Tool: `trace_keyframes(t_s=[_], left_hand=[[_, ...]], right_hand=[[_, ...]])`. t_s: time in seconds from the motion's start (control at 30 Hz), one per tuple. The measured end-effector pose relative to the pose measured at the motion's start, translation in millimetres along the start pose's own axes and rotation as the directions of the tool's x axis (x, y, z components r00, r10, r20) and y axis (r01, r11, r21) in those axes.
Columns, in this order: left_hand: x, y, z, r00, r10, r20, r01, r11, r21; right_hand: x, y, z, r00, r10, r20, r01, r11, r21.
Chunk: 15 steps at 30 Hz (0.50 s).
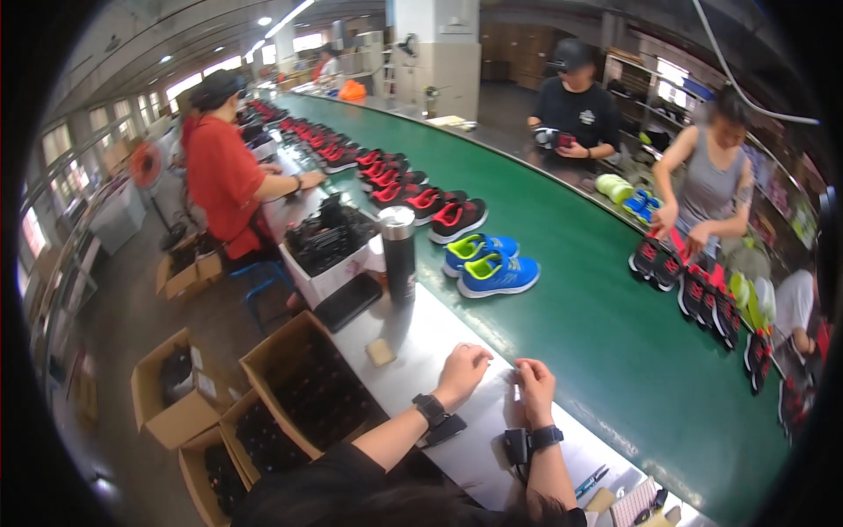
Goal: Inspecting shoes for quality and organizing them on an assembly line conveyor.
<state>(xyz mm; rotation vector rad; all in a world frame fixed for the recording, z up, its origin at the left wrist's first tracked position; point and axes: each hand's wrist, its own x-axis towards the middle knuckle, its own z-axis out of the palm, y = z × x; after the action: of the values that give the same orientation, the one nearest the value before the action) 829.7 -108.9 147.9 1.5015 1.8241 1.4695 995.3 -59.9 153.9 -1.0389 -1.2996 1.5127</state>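
My left hand (463, 374) hovers over the metal bench (425, 318), its fingers curled and pinched. Close by on its right, my right hand (535, 387) is held up with the thumb and fingers drawn together. Whatever either pinch may hold is too small to make out. Both wrists wear dark straps. Beyond my hands, a pair of blue sneakers with lime lining (499, 274) stands on the green conveyor belt (562, 307). Left of my left hand lies a small tan block (380, 352).
A black tumbler (399, 255), a dark tray (348, 301) and a box of black parts (329, 235) line the bench. Cardboard boxes (303, 378) stand at lower left. Black-and-red sneakers (457, 220) run along the belt. A person in red (219, 176) works at left; others work across the belt.
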Motion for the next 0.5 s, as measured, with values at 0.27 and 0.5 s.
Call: trace_keyframes(t_s=[0.27,0.5], left_hand=[[2.0,-1.4,-3.5,0.998,-0.057,0.008,0.057,0.998,0.0],[0.5,5.0,-5.5,0.994,-0.112,0.015,0.112,0.993,-0.022]], right_hand=[[3.1,-7.1,4.4,0.998,-0.024,0.051,0.026,0.998,-0.055],[1.6,-5.5,3.4,0.998,-0.02,0.061,0.022,0.999,-0.035]])
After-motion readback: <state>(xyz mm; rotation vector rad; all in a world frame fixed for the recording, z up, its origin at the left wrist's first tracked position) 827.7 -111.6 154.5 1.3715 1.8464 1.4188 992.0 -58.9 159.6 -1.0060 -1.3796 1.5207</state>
